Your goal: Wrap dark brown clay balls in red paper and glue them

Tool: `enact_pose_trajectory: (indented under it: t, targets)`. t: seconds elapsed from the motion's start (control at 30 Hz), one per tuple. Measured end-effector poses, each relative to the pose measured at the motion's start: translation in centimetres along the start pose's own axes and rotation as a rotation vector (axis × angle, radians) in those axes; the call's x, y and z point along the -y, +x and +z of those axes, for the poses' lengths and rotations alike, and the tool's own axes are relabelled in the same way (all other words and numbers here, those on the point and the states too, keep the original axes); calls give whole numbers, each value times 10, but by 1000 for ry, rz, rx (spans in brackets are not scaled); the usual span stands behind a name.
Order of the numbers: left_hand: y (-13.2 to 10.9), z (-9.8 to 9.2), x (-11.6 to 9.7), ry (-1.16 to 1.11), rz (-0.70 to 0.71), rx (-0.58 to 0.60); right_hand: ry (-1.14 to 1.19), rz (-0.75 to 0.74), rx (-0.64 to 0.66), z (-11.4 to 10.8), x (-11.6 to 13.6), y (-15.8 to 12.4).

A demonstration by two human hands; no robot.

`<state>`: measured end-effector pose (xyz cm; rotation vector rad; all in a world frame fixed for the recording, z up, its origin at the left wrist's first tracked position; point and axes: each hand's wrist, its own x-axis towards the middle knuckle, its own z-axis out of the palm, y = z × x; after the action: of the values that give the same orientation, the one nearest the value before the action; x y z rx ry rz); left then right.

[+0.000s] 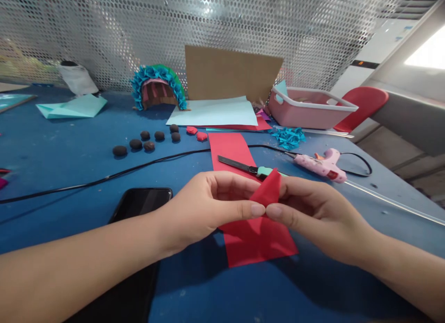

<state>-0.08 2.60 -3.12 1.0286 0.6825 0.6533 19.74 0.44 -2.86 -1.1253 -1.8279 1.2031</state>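
Observation:
My left hand (205, 207) and my right hand (313, 212) meet at the middle of the blue table (52, 156), thumbs touching. Together they pinch a small folded piece of red paper (269, 188), its point sticking up between the fingers. Under the hands lies a long red paper strip (253, 239). A craft knife (243, 166) with a green handle rests on the strip just behind my hands. A pink glue gun (321, 164) lies to the right, its black cord (104, 178) running left across the table.
A black phone (142, 200) lies by my left forearm. Several dark round balls (139, 143) and small red folded pieces (196, 133) sit farther back. Behind are light blue sheets (215, 112), cardboard (229, 72), a blue-frilled arch model (158, 86), a pink tray (309, 107) and blue paper scraps (288, 137).

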Motion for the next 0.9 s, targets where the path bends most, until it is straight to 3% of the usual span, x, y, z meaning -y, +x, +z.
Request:
enact_pose_trajectory:
  t: [0.1,0.27,0.37,0.5,0.77,0.9]
  targets:
    - [-1,2,1,49,31,-35,-42,-99,-61,-1,-3,1]
    - [-1,4,-1,73,61,-92,-411,-568,-160,-10,-8,4]
    - [0,4,-2,56,-9,-85,-550,-752,-154,-15,-9,5]
    - [0,2,-1,90,-94,-18,-643,-817,-114,-16,-10,7]
    - [3,2,-1,-127,-233,45,-847,-1040,-1,-23,-2,2]
    - [2,1,-1,-71,-293,79,-917,-1068,-33,-22,2,-5]
